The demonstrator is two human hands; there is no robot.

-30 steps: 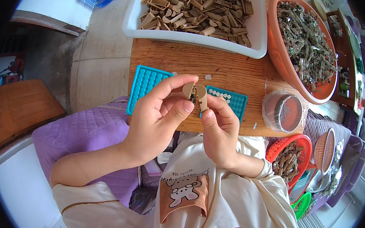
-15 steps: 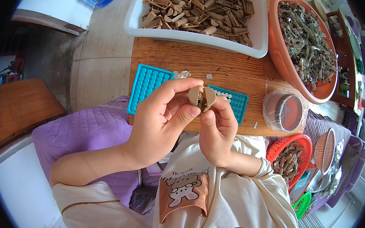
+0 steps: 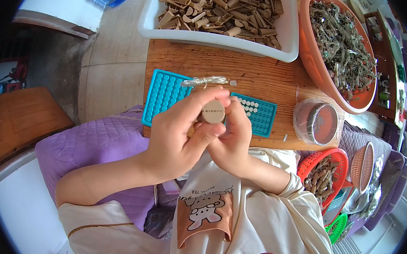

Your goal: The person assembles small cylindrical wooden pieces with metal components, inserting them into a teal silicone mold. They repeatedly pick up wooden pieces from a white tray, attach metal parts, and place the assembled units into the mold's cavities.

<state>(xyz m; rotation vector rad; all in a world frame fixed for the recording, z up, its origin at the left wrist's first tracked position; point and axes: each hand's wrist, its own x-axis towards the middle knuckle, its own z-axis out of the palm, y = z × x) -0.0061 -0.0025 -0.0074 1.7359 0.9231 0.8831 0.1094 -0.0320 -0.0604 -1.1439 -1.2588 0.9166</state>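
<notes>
Far left: brown wooden tabletop (image 3: 24, 123), standing apart. Next to the right, a purple quilted cushioned seat (image 3: 89, 147), partly behind the left forearm.

On the brown, wood-grained worktop (image 3: 276, 86), left side: a teal rectangular tray with rows of round wells (image 3: 163, 96). A clear, glossy bundle of strands (image 3: 208, 81) lies at its right edge, reaching toward the middle.

Left hand (image 3: 172, 135): fingers grasping a tan, short cylindrical piece (image 3: 213, 112), index above and thumb below. The piece is held in front of the person, above the near edge of the worktop; its round end, with dark marks, faces the camera. Right hand (image 3: 233, 144): fingers curled round the right side of the same piece; its thumb is mostly hidden, so its exact contact cannot be told.

Beyond the hands, a white plastic rectangular bin (image 3: 290, 22) holds a heap of tan half-cylinder shells (image 3: 223, 7).

Right of the right hand: a second teal tray (image 3: 267, 122), white discs in some wells. Further right, a red perforated basket (image 3: 342, 164) of brownish pieces, low beside the worktop; a round container wrapped in clear film (image 3: 302, 125), on the worktop; an orange plastic basin (image 3: 308, 49) of tangled grey-green strands; and a pinkish woven-look basket (image 3: 362, 168), tilted.
</notes>
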